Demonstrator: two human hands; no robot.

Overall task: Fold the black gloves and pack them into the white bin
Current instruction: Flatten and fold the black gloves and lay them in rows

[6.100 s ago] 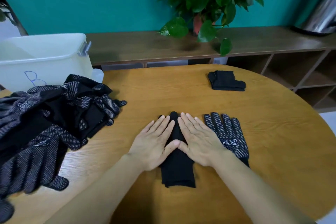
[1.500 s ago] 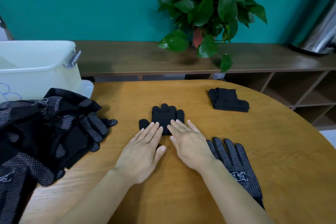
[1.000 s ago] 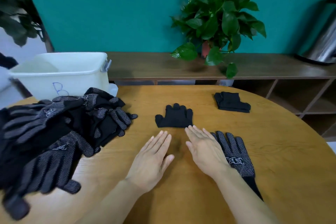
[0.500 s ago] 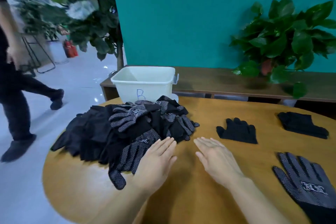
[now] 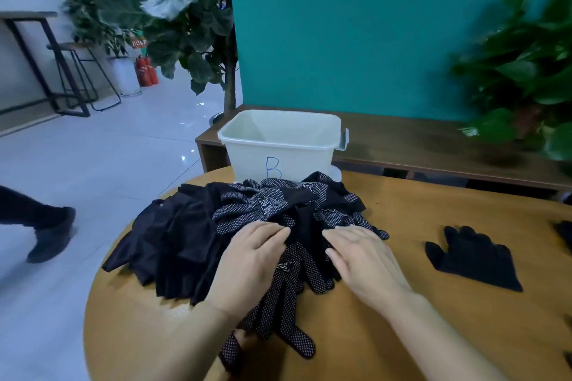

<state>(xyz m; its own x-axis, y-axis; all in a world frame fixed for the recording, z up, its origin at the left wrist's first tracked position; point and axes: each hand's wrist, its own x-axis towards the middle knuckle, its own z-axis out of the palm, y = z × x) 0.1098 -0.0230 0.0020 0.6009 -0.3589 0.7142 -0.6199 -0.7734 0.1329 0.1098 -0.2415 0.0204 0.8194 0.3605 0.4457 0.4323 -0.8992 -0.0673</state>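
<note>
Head view, 1 frame. Both hands are on the pile of black gloves, which lies on the left part of the round wooden bench.

Left hand: palm down on the near middle of the pile, fingers bent at the tips into the fabric; whether they actually pinch a glove, I cannot tell. A dotted glove runs out from under this hand toward the near edge of the bench.

Right hand: palm down at the right edge of the pile, fingers loosely bent and touching the dotted gloves; no clear grasp is visible, so again I cannot tell whether anything is held.

Pile: a loose heap, plain black fabric on its left side, white-dotted palms with a printed logo in the middle and right.

White bin: at the far side of the bench, just behind the pile and touching it, with a blue letter B on its near wall. Its visible interior shows only bare walls.

1 folded black glove lies flat on the bench right of the hands, apart from the pile, fingers pointing far. More dark items are cut off at the right edge of the frame and not identifiable.

Surroundings: teal wall, low wooden shelf behind the bench, leafy plant at far right, tall plant at far left, a person's leg and shoe on the floor at left.
</note>
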